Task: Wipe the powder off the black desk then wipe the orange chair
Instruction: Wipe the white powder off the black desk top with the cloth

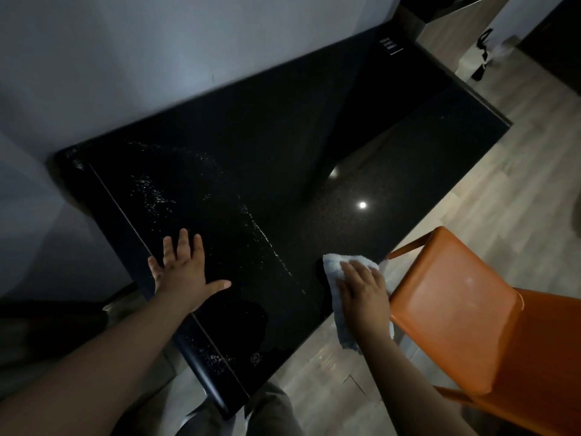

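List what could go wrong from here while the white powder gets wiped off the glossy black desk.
1. The pale blue cloth under the right hand hangs over the glossy black desk edge. Sweeping the white powder streak that way could drop powder onto the wooden floor or the smooth orange chair.
2. The left hand rests flat among powder specks and may smear them.

Glossy black desk (283,146) streaked with white powder (151,190) specks, pale blue cloth (334,265), burnt orange chair (446,309), greyish wood-plank floor (503,190), plain grey wall (125,58).
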The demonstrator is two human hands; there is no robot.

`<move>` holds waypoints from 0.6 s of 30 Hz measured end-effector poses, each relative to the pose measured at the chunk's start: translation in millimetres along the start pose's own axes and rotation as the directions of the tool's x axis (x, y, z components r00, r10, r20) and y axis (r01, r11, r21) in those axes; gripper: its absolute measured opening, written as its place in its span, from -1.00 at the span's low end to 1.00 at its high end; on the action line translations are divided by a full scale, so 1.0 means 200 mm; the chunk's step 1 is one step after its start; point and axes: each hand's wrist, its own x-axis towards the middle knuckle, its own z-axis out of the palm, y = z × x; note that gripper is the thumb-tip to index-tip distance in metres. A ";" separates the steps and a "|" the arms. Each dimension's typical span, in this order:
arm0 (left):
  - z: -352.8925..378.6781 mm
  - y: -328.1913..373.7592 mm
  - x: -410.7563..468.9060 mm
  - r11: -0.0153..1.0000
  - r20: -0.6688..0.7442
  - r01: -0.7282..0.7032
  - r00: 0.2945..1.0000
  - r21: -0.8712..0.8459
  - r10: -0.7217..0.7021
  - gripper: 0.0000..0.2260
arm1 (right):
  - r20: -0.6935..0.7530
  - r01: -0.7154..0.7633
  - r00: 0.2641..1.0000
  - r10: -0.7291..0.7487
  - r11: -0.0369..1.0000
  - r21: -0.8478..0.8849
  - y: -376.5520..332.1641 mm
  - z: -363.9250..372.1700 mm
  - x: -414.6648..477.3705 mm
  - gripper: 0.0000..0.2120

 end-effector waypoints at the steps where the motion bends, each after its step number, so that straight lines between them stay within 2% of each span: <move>1: 0.00 0.00 0.00 1.000 0.001 0.001 1.000 0.003 -0.001 0.04 | 0.005 -0.010 1.000 0.010 1.000 0.009 0.01 0.00 -0.01 -0.61; 6: 0.01 0.00 0.00 1.000 0.000 -0.007 1.000 0.021 0.007 0.03 | 0.031 -0.114 0.993 0.112 0.991 0.071 0.09 -0.03 -0.08 -0.61; 10: 0.01 -0.01 -0.01 1.000 -0.014 -0.007 1.000 0.017 0.007 0.02 | -0.039 -0.158 0.986 0.164 0.980 0.122 0.10 -0.08 -0.12 -0.61; 15: 0.00 -0.02 -0.01 1.000 -0.060 0.012 0.998 -0.028 -0.013 -0.11 | -0.118 -0.044 0.991 0.057 0.993 0.111 -0.04 -0.15 0.01 -0.61; 18: -0.01 -0.04 0.00 0.993 -0.162 0.034 0.985 -0.109 -0.052 -0.25 | -0.102 0.042 0.994 -0.027 0.989 0.142 -0.20 -0.18 0.12 -0.61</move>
